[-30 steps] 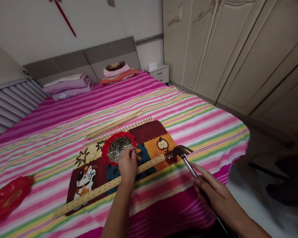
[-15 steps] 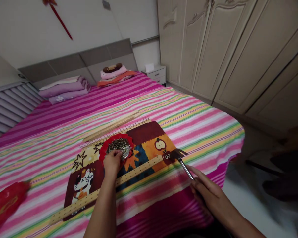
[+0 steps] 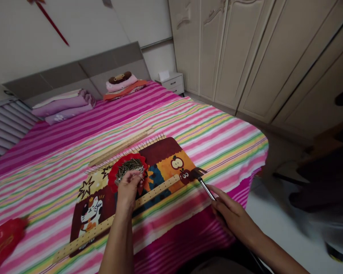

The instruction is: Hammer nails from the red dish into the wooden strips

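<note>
Far left, at the bed's edge: a red bag [image 3: 2, 241], partly cut off. Further back, folded purple bedding [image 3: 63, 105] against the grey headboard [image 3: 82, 76]. On the striped bedspread [image 3: 217, 133], a patchwork cat-print mat [image 3: 162, 150], with a perforated wooden strip [image 3: 103, 226] lying slantwise across its near side and more wooden strips [image 3: 122, 144] just beyond its far edge. On the mat, a red dish [image 3: 117, 173] heaped with small metal nails [image 3: 130, 167]. Left hand [image 3: 128, 188] at the dish's near rim, fingertips curled together over the nails, seemingly pinching; whether a nail sits between them, impossible to tell. To the right, a hammer [image 3: 201, 180], head resting on the mat's right end near the apple print. Right hand [image 3: 231, 215] wrapped around the hammer's handle, fingers closed on it, low over the bed's near edge. Behind, 1 small white nightstand [image 3: 171, 82] and cream wardrobe doors [image 3: 246, 57] along the right wall.
</note>
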`<state>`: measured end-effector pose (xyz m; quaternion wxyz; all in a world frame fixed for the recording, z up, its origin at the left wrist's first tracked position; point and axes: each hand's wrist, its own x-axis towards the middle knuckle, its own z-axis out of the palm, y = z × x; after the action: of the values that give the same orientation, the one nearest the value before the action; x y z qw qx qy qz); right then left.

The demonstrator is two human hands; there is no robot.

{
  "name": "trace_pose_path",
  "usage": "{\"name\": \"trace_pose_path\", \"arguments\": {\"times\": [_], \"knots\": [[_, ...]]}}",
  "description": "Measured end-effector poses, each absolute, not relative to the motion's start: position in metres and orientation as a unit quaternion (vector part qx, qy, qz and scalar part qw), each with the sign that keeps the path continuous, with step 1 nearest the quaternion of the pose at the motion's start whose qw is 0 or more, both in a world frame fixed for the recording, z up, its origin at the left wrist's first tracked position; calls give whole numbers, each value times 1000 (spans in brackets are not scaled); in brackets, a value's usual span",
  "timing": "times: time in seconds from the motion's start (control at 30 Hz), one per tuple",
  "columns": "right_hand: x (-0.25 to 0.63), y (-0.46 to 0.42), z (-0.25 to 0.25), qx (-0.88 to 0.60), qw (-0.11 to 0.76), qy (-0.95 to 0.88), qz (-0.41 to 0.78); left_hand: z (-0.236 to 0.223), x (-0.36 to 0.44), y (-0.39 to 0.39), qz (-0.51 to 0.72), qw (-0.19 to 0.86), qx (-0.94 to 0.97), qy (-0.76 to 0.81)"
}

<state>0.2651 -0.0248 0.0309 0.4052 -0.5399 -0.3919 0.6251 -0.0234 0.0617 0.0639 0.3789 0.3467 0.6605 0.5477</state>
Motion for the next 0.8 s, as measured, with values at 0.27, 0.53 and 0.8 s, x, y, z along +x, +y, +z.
{"name": "trace_pose_path", "arguments": {"times": [0.27,0.53,0.8], "knots": [[265,-27,35,-544,405,-365,638,49,8,56,476,500,341,638],[266,-28,26,-536,405,-389,630,30,28,56,486,473,359,642],[266,-27,21,-537,390,-402,631,18,35,58,503,449,347,652]]}}
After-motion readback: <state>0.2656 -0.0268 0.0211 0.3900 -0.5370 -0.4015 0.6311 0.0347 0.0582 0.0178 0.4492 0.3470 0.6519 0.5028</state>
